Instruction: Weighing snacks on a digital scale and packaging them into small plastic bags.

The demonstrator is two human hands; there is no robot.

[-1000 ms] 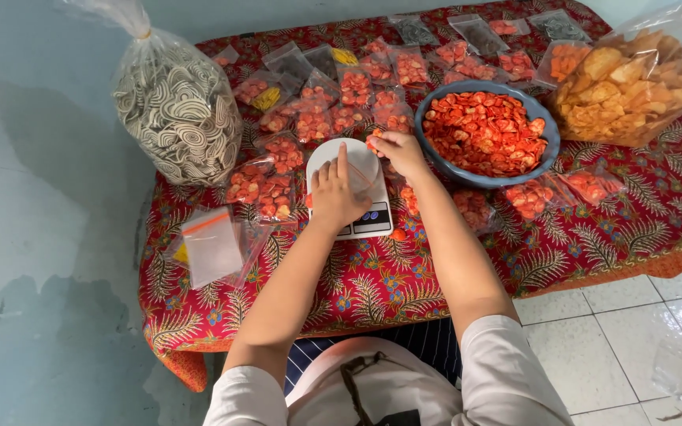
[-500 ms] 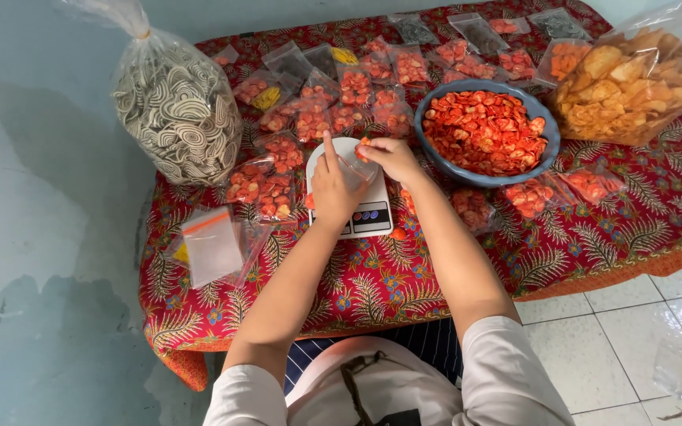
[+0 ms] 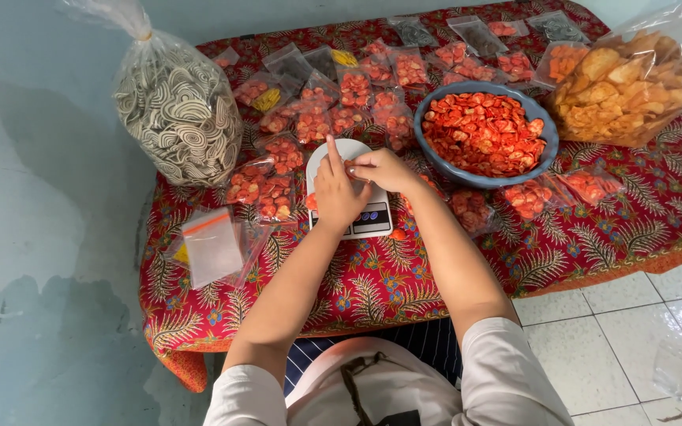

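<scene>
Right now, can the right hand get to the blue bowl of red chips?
Probably yes. The right hand is over the scale, and the bowl sits just to its right on the table, open-topped, with nothing standing between them.

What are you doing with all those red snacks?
A person sits at a low table. Both hands, left and right, meet over a small white scale, pinching what looks like a clear little bag. A blue bowl of red chips sits beside it, and many filled bags lie behind.
</scene>
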